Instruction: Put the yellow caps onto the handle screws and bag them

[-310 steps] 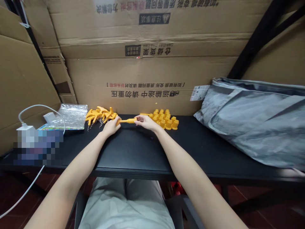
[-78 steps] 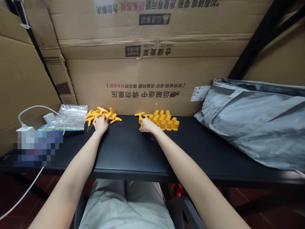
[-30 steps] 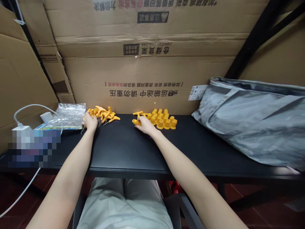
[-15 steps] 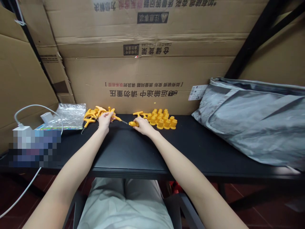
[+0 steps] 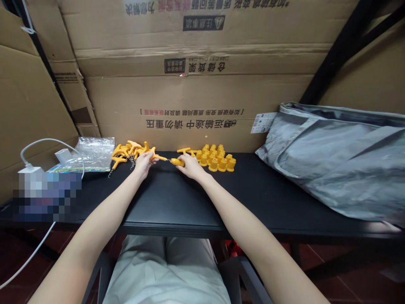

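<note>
My left hand (image 5: 144,164) is closed on the handle of a yellow T-handled corkscrew (image 5: 161,158). Its shaft points right, and the metal spiral tip reaches the mouth of a yellow plastic cap (image 5: 177,162), most of the spiral no longer showing. That cap lies on its side, gripped by my right hand (image 5: 191,167). Behind my left hand is a pile of similar yellow corkscrews (image 5: 125,150), their metal spirals poking out. Just right of my right hand, several yellow caps (image 5: 218,158) stand in rows, with T-handled pieces (image 5: 185,150) lying behind the hand.
A black table (image 5: 177,202) runs under everything, backed by a cardboard sheet (image 5: 196,93). At left lie a clear plastic bag (image 5: 95,152), a white charger (image 5: 31,177) with its cable and a blurred-out object. A grey fabric bag (image 5: 335,164) fills the right side.
My left hand has moved slightly right with the corkscrew, bringing its spiral into the cap's mouth. My right hand stays almost where it was.
</note>
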`<state>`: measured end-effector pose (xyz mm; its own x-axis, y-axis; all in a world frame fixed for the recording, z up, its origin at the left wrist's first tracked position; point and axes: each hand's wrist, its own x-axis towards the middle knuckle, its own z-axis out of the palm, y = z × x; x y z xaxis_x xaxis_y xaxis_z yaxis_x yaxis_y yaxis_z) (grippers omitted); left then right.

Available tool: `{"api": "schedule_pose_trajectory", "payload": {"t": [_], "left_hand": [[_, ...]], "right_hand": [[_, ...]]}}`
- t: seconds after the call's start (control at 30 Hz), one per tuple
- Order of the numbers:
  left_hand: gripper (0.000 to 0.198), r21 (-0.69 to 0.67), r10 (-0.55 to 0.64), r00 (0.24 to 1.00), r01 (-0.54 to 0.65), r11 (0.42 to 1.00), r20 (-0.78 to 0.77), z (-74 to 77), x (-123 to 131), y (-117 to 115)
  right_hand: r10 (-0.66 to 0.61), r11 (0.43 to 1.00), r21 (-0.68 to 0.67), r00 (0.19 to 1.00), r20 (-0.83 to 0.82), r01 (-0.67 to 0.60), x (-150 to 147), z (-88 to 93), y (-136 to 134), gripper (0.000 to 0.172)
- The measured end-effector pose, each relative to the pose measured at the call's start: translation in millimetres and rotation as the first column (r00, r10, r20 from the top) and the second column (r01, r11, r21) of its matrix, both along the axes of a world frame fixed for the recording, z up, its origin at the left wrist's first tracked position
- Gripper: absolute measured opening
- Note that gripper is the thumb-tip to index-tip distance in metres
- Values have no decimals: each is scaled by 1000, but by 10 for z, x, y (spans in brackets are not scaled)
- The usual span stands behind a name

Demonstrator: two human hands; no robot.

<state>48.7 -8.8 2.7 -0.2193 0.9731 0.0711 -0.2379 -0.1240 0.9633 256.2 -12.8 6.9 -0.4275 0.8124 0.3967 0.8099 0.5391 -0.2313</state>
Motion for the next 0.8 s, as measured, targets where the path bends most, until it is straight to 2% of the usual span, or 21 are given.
{"api": "schedule_pose_trajectory", "payload": {"t": [0.1, 0.2, 0.27, 0.37, 0.47, 0.53, 0.6, 0.7, 0.8], "left_hand": [[21, 27, -23, 950, 33, 999, -313, -54, 27, -16], [25, 139, 92, 755, -2, 990, -649, -97, 29, -44], [43, 212, 155, 625, 17, 977, -765, -109, 17, -63], [66, 253, 157, 520, 120, 960, -840, -110, -12, -82], [74, 288, 156, 457, 235, 928, -875, -110, -34, -88], [71, 303, 171, 421, 269, 914, -891, -115, -39, -87], [64, 309, 193, 400, 250, 918, -896, -121, -37, -84], [50, 322, 227, 397, 189, 928, -889, -126, -28, -75], [40, 330, 234, 413, 177, 927, -880, -129, -16, -64]], "right_hand": [[3, 1000, 24, 1000, -19, -3, 11, -6, 12, 21], [3, 999, 38, 1000, -19, -2, 40, -16, 30, 22], [11, 999, 46, 1000, -22, -10, 54, -25, 38, 23], [7, 999, 54, 999, -44, -5, 59, -41, 45, 25], [-22, 999, 48, 997, -78, 26, 52, -56, 56, 25], [-29, 999, 39, 995, -95, 33, 51, -66, 70, 25], [-16, 999, 29, 995, -103, 19, 57, -76, 87, 26], [10, 1000, 17, 995, -98, -9, 79, -93, 112, 28], [22, 1000, 12, 995, -97, -21, 107, -112, 130, 29]]}}
